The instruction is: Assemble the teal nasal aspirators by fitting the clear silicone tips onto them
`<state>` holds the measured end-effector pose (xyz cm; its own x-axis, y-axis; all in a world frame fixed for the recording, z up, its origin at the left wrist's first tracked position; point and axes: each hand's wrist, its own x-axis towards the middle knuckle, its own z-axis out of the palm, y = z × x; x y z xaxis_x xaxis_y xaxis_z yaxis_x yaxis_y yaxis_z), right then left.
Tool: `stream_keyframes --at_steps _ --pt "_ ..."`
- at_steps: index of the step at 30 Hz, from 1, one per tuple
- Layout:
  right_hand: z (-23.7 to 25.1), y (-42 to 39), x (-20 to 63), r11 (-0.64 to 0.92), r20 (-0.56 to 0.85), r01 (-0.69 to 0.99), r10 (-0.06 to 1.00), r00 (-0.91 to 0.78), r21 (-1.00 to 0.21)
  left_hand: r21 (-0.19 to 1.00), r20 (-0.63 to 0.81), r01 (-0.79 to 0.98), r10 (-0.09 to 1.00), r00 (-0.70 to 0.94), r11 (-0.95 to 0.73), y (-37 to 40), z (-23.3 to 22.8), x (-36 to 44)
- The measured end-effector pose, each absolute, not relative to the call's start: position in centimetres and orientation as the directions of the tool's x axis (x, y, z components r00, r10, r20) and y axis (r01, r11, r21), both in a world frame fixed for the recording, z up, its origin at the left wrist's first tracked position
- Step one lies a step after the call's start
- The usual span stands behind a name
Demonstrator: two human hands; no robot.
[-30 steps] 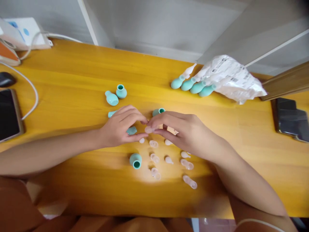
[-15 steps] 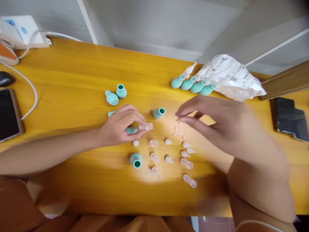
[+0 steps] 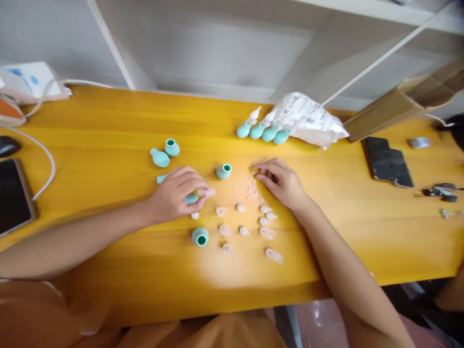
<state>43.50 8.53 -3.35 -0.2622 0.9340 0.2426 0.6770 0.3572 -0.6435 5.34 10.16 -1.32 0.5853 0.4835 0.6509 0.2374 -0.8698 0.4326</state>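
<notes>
My left hand [image 3: 179, 193] pinches a small clear plastic tube-like piece [image 3: 206, 192] between thumb and fingers. Partly under that hand lies a teal squeeze bulb [image 3: 190, 198]. My right hand [image 3: 281, 181] reaches down to a cluster of tiny white pieces [image 3: 251, 188]. Its thumb and index finger are slightly apart around one tiny white piece [image 3: 253, 172]. Between the hands stands another teal bulb [image 3: 224, 171] with its mouth up. Nearer me are clear fittings [image 3: 225, 230] and small whitish teardrop-shaped tips [image 3: 244, 231], with one more teal bulb [image 3: 200, 237] to their left.
At the back, several teal bulbs with pale tips [image 3: 256, 130] lie in a row against a white plastic bag [image 3: 308, 118]. A cardboard box [image 3: 387, 108] and dark phone-like devices [image 3: 387, 162] are on the right. A tablet-like device [image 3: 14, 195] and white cable [image 3: 52, 164] lie left.
My right hand has come down to the tiny white pieces, its thumb and index finger now around one. My left hand still pinches the clear piece. The camera view has shifted.
</notes>
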Motion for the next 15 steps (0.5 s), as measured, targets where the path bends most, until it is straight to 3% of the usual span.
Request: stream_keyframes --at_steps 8,12,15 --pt "-2.8 12.4 43.0 0.406 0.264 0.595 0.912 -0.315 -0.694 0.403 0.647 0.247 0.465 0.604 -0.881 9.9 -1.2 5.4" --pt "0.1 13.1 41.4 0.396 0.305 0.486 0.917 -0.258 -0.779 0.408 0.651 0.25 0.472 0.595 -0.878 9.9 -1.2 5.4" --pt "2.9 12.2 38.5 0.457 0.34 0.39 0.879 -0.333 -0.799 0.413 0.649 0.263 0.484 0.587 -0.872 10.0 -1.3 5.4"
